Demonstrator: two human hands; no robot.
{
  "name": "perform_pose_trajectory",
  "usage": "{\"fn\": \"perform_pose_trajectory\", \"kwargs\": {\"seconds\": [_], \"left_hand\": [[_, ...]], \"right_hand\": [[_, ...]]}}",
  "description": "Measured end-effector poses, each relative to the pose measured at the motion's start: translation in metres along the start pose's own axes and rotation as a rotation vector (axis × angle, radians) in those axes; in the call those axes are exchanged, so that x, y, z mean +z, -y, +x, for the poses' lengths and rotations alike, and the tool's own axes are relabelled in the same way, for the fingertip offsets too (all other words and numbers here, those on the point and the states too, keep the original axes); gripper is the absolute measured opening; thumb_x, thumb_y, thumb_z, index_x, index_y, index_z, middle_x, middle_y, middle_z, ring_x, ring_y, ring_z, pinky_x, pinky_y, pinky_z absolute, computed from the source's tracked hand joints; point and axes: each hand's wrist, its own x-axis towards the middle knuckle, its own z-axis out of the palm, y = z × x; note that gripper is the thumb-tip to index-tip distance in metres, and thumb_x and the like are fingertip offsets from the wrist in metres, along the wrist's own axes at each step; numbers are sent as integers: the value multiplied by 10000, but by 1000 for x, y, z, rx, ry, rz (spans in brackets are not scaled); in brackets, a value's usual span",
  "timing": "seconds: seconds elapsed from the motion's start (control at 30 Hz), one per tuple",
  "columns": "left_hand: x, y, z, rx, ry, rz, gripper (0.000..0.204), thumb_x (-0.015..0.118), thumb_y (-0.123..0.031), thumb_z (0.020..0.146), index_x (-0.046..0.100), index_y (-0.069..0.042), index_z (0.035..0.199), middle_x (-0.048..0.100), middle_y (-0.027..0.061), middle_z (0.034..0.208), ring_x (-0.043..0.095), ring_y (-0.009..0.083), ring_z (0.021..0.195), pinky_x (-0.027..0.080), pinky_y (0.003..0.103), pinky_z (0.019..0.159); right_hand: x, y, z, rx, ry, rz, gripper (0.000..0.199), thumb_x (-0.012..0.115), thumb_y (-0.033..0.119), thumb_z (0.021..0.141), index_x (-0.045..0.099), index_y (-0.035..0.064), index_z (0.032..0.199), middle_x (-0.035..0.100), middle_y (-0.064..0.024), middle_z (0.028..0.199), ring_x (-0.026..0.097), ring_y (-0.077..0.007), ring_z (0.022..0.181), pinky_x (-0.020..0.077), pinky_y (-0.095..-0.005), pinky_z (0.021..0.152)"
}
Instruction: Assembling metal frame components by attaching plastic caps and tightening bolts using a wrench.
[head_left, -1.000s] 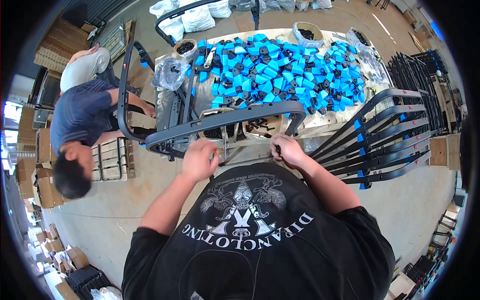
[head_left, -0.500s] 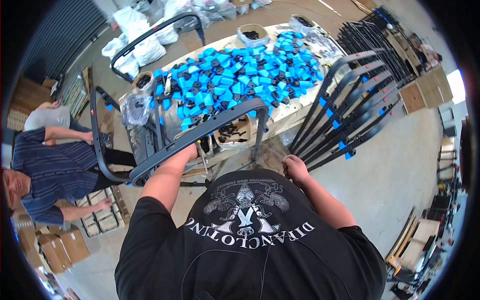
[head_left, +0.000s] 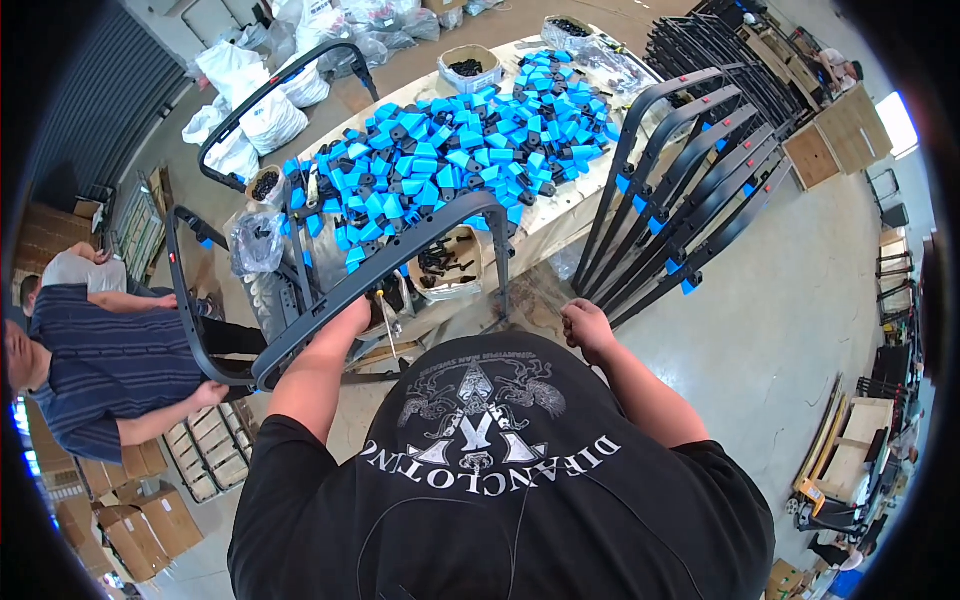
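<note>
A long work table (head_left: 560, 225) runs from left of centre to the upper right of the frame, most of its top buried under a heap of blue and black plastic parts (head_left: 450, 150); only its near edge shows bare. To the right, a rack of dark curved metal frames (head_left: 690, 190) leans against that edge, with pale open floor (head_left: 800, 330) spreading toward the right rim. Across the centre lies one dark metal frame (head_left: 370, 275), bent like a U; the left hand (head_left: 350, 318) is wrapped around its long bar, fingers closed on it; a co-worker's hand (head_left: 208, 392) at lower left meets the frame's far corner. The right hand (head_left: 585, 325) sits right of centre in a loose fist, just short of the rack; whether it grips anything I cannot tell. A cardboard box (head_left: 445, 265) under the frame's bend holds black fittings; a smaller tub (head_left: 470, 68) at top centre holds dark pieces; a clear bag (head_left: 257, 243) at left holds dark bits.
</note>
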Motion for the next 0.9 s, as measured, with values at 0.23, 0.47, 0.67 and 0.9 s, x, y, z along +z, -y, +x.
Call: {"fn": "perform_pose_trajectory", "kwargs": {"seconds": [0.23, 0.47, 0.67, 0.9], "left_hand": [[-27, -6, -31, -38, -167, -70, 414, 627, -364, 946, 642, -60, 1227, 645, 234, 1226, 620, 425, 1126, 487, 499, 955], [-54, -28, -54, -307, -10, -131, 457, 592, -384, 974, 617, -54, 1289, 623, 249, 1286, 598, 440, 1177, 476, 488, 988], [-32, -20, -59, -201, -172, -141, 398, 587, -312, 988, 646, -20, 1252, 660, 246, 1216, 629, 417, 1121, 482, 464, 974], [-68, -183, -118, 445, -15, -540, 373, 686, -229, 916, 671, -35, 1234, 714, 203, 1047, 708, 341, 914, 550, 391, 826]], "right_hand": [[38, 27, 21, 7, 137, -60, 154, 600, 176, 926, 570, 40, 990, 502, -5, 722, 456, -118, 563, 356, -292, 476], [78, 50, 49, 37, 439, -103, 143, 582, 195, 946, 549, 59, 913, 491, -6, 683, 439, -120, 536, 351, -293, 464], [91, 52, 62, 3, 528, -225, 171, 577, 222, 952, 555, 59, 907, 516, -12, 693, 472, -132, 548, 385, -306, 472], [103, 68, 52, 368, 656, 163, 303, 525, 366, 1011, 595, 78, 951, 581, -53, 808, 572, -184, 706, 430, -307, 539]]}}
